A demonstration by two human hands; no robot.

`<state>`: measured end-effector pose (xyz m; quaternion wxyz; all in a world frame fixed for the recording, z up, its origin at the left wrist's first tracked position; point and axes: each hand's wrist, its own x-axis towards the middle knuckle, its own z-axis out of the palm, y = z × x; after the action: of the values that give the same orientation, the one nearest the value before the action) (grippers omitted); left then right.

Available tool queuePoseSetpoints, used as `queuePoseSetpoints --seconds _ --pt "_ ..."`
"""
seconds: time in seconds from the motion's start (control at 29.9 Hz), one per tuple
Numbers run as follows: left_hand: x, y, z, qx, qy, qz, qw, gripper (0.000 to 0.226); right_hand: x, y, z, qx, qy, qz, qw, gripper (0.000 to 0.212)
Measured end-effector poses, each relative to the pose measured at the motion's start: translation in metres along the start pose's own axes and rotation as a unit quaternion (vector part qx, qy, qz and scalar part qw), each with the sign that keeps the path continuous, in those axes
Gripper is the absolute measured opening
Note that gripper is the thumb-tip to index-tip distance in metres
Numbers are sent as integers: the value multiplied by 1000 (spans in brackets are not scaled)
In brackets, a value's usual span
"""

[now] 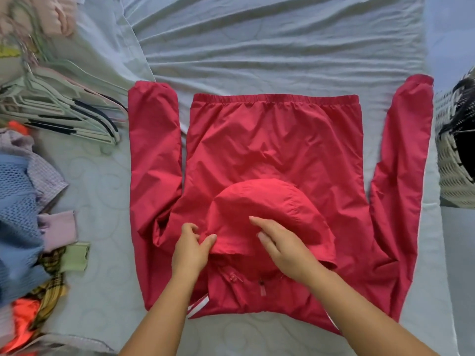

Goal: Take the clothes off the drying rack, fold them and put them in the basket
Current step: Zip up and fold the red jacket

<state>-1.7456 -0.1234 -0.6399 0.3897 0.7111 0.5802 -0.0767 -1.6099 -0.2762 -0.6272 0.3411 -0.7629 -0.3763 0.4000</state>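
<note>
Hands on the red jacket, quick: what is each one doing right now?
Left hand: pinches the edge of the hood.
Right hand: open, fingers flat on the hood.

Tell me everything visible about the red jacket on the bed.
The red jacket looks like thin, crinkled nylon. It lies flat on the bed, elastic hem far from the person, both sleeves stretched alongside. Its hood is folded onto the body. The left hand pinches the hood's edge; the right hand rests flat on it.

Both bare forearms reach forward from below. The left hand (191, 249) pinches the jacket hood (270, 209) between thumb and curled fingers; the right hand (282, 246) lies flat, fingers straight, on it
</note>
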Motion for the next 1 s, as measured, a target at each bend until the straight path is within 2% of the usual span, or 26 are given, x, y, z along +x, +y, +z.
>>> queuePoseSetpoints --seconds 0.07,0.13,0.2,0.27,0.3,0.37,0.43,0.47,0.53,0.6,0.63,0.67,0.74,0.8,0.87,0.94,1.0 --pt "-4 6 0 -23 11 38 999 25 27 -2 13 81 -55 56 994 45" --pt "-14 15 -2 -113 6 76 991 12 50 -6 18 192 -46 112 974 51" --pt "-26 26 -5 -221 -32 91 971 16 61 -13 15 326 15 166 931 45" --pt "-36 32 -6 -283 -70 102 951 23 54 -17 12 426 82 203 878 28" --pt "-40 33 -5 -299 -84 111 944 27 46 -18 11 453 97 222 858 21" --pt "-46 33 1 -322 -130 125 929 34 32 -19 11 470 64 253 843 26" --pt "-54 33 14 -309 -206 151 916 42 26 -17 15 461 -7 252 851 31" --pt "-57 32 21 -283 -220 180 916 46 27 -17 17 455 -24 234 859 26" --pt "-58 27 29 -222 -162 220 936 47 36 -16 17 448 3 201 871 8" --pt "-54 11 34 -138 -35 267 953 45 48 -14 11 454 48 186 870 13" --pt "-55 -2 37 -96 3 290 952 47 53 -11 8 442 62 185 875 14" --pt "-58 -16 40 -56 11 300 952 51 58 -9 4 420 68 184 886 14" --pt "-67 -41 51 43 -28 310 949 67 69 0 -2 354 68 178 916 13" --pt "-75 -67 63 164 -75 335 925 82 79 12 -5 262 62 170 948 11" --pt "-76 -85 69 258 -80 343 899 86 86 26 -5 129 64 153 978 10" --pt "-75 -89 71 292 -63 336 893 88 92 33 -3 59 76 144 985 13" --pt "-76 -82 68 289 -29 340 894 89 94 29 -1 58 84 135 985 15"
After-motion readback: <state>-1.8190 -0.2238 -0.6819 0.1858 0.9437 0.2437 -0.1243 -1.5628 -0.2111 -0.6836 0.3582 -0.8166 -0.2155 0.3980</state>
